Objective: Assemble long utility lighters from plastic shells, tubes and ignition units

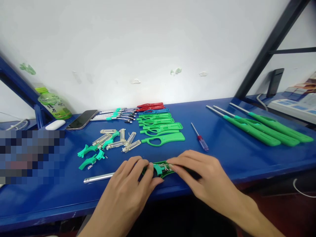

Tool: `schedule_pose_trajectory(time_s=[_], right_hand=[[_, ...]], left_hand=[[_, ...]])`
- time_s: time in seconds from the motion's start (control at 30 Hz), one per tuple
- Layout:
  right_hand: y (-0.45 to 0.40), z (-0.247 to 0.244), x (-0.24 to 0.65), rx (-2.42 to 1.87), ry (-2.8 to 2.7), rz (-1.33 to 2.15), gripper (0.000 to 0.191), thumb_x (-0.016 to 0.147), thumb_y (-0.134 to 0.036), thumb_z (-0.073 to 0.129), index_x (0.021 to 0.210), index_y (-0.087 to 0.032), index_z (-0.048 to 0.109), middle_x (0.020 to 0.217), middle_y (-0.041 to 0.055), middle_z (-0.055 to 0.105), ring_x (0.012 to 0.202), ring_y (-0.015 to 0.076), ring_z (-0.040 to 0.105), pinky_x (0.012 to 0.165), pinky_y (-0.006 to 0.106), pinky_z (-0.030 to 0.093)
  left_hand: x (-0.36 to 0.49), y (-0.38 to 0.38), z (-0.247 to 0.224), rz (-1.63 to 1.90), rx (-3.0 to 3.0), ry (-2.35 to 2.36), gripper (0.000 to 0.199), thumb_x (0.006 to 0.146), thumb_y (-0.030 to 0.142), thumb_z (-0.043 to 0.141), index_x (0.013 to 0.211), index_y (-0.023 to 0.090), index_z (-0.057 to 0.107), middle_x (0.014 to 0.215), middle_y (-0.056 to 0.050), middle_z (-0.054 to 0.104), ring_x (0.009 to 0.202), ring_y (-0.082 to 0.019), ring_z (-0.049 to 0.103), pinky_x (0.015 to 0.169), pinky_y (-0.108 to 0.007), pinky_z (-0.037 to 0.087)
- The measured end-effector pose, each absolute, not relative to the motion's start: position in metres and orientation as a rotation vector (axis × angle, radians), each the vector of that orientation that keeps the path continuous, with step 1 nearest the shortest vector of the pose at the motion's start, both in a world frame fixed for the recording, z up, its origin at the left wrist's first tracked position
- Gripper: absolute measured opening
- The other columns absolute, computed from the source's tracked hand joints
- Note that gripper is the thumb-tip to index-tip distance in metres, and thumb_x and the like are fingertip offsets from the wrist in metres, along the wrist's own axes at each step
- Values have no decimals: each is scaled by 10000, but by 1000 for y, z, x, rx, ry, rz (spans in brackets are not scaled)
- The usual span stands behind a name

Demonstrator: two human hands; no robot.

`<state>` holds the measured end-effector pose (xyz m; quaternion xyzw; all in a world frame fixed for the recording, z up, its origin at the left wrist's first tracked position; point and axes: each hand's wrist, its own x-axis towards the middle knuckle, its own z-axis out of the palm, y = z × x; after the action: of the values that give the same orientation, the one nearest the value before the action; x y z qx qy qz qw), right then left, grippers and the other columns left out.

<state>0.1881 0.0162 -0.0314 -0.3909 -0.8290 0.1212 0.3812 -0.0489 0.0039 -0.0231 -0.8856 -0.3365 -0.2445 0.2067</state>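
Observation:
Near the front edge of the blue table lies an open green lighter shell, its metal tube pointing left. My left hand is closed around the shell's left part, beside a teal trigger piece. The fingertips of my right hand pinch at the shell's right part, where thin wires and a clear piece show; exactly what they grip is too small to tell. Behind the hands, several green shell halves lie in a stack-like row, with red ones at the back.
Clear tanks and teal triggers lie left of centre, metal tubes with wires behind them. A screwdriver lies right of centre, three whole green lighters farther right. A phone, white case and bottle stand back left.

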Motion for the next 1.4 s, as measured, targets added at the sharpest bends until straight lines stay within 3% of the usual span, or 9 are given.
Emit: schedule_pose_trajectory(time_s=[0.1,0.27,0.83,1.07,1.4], right_hand=[[24,-25,187,-1014,-2157,326,154,1079,-262,608,1181,-258,723,1106,-11,766,969,126,729,889,239,552],[37,-15,190,-989,-2390,280,142,1087,-252,581,1031,-262,710,1018,-31,752,905,159,713,806,294,506],[47,-11,183,-1000,-2471,-88,108,1030,-129,632,1029,-233,659,918,-29,739,774,162,685,631,332,366],[45,-18,179,-990,-2378,-151,130,1045,-131,588,1034,-236,664,895,-13,758,768,169,691,631,317,369],[45,-27,174,-1011,-2263,-152,174,1091,-188,529,1051,-216,695,989,30,808,814,173,735,655,289,404]], left_hand=[[-49,3,-23,-693,-2457,-935,214,1113,222,512,1060,105,683,998,-102,726,954,-297,665,741,-465,591],[-49,3,-23,-711,-2467,-944,175,1100,200,533,1066,105,676,995,-101,710,947,-292,646,750,-466,592],[-57,2,-32,-619,-2429,-980,193,1089,259,591,1192,109,655,1122,-124,700,1087,-305,657,874,-480,599],[-50,1,-28,-692,-2395,-972,195,1120,226,497,1084,118,654,1032,-109,725,947,-285,688,780,-440,565],[-48,2,-26,-682,-2384,-990,225,1138,222,441,1095,127,641,1017,-95,737,869,-263,694,765,-420,517]])
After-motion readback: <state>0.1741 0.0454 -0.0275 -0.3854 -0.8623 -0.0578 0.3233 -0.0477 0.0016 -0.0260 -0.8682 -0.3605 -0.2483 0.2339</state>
